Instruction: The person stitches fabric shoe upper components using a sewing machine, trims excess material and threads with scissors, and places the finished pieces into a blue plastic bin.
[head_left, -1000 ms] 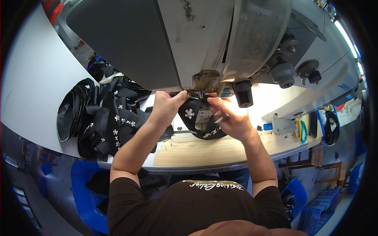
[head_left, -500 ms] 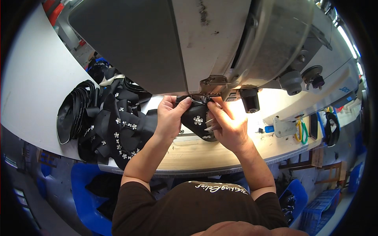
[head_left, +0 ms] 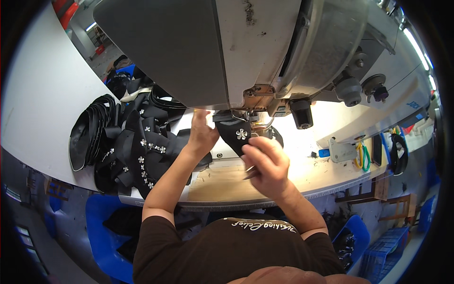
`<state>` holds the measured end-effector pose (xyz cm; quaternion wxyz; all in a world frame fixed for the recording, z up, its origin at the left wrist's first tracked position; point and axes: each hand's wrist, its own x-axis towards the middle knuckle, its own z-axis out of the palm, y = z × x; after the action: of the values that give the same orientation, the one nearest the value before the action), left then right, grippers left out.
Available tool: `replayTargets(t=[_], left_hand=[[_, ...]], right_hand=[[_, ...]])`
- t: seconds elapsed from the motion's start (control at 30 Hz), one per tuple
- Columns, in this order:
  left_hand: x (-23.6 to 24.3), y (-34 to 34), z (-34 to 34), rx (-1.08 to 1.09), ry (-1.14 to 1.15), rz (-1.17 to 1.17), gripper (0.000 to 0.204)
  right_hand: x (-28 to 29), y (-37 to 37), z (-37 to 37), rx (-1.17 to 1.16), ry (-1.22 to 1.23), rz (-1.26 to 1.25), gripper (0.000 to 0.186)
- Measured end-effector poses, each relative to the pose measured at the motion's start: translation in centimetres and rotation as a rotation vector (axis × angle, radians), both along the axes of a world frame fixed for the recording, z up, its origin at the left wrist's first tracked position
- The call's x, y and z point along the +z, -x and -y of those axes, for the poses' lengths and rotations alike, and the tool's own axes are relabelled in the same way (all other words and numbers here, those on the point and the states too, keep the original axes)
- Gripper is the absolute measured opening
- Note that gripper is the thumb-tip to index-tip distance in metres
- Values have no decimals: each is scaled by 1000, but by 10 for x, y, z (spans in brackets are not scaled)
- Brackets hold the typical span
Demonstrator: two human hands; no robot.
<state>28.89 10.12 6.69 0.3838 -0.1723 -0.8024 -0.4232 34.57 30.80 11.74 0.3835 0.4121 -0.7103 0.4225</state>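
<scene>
A black shoe-upper-like fabric piece (head_left: 231,135) with a silver flower ornament (head_left: 241,134) lies under the needle area of the sewing machine (head_left: 255,102). At its left edge is my left hand (head_left: 203,133), fingers stretched forward and their tips partly hidden by the machine head. Just below and right of the ornament, my right hand (head_left: 269,165) is closed, its fingertips near the fabric. Thread snips (head_left: 252,173) stick out of that palm, their blades pointing left.
Left of the machine lie a heap of black pieces with silver flowers (head_left: 142,161) and a stack of black pieces (head_left: 92,132). Scissors with yellow and green handles (head_left: 364,157) rest at the right. Blue chairs or bins (head_left: 101,241) stand below the table edge.
My right hand has drawn back from the needle area toward me, and the snips have tilted down. My left hand has let go of the piece's top edge. More of the fabric shows.
</scene>
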Motion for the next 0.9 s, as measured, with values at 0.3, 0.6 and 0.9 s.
replayTargets(t=[0.3,0.6,0.9], left_hand=[[59,-26,-12,-224,420,-497,25],[81,-67,-52,-81,579,-315,28],[86,-80,-49,9,630,-196,28]], right_hand=[[-2,8,-2,-429,-202,-64,39],[12,23,-35,-263,-278,-115,36],[36,26,-55,-184,-375,-186,21]])
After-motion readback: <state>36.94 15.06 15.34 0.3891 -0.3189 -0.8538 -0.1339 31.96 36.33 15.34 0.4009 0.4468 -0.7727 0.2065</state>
